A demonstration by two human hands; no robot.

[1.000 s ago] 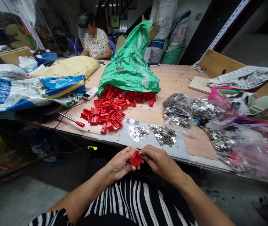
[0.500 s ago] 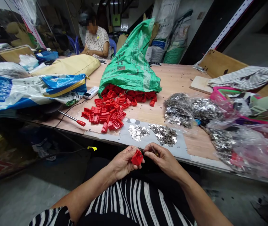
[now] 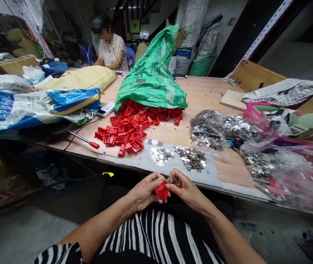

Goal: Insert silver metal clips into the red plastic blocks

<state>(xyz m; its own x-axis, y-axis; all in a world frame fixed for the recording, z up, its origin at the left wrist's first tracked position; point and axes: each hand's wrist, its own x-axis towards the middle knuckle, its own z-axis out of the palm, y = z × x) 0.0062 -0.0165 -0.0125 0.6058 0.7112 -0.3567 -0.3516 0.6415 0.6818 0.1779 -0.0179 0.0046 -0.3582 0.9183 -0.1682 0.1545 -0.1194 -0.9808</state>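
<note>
My left hand (image 3: 146, 189) is closed around a small red plastic housing (image 3: 162, 193), held above my lap just off the table's front edge. My right hand (image 3: 188, 189) is closed too, with a thin yellow-handled tool (image 3: 178, 184) in it; the tool's exact kind is hard to make out. Its thumb and fingertips touch the housing's right side. On the table ahead lie a pile of red plastic housings (image 3: 123, 137), a heap of bright metal pieces (image 3: 160, 156) and a heap of darker metal pieces (image 3: 191, 158).
More red housings spill from a green woven sack (image 3: 150, 80). A red-handled rod tool (image 3: 90, 143) lies left of the pile. Clear bags of metal parts (image 3: 208, 128) and a pink basket (image 3: 255, 112) stand at the right. A co-worker (image 3: 113, 51) sits across the table.
My right hand has moved left and closer, so its fingertips now meet the red housing. The housing has turned slightly in my left hand, and the tool's yellow handle shows more.
</note>
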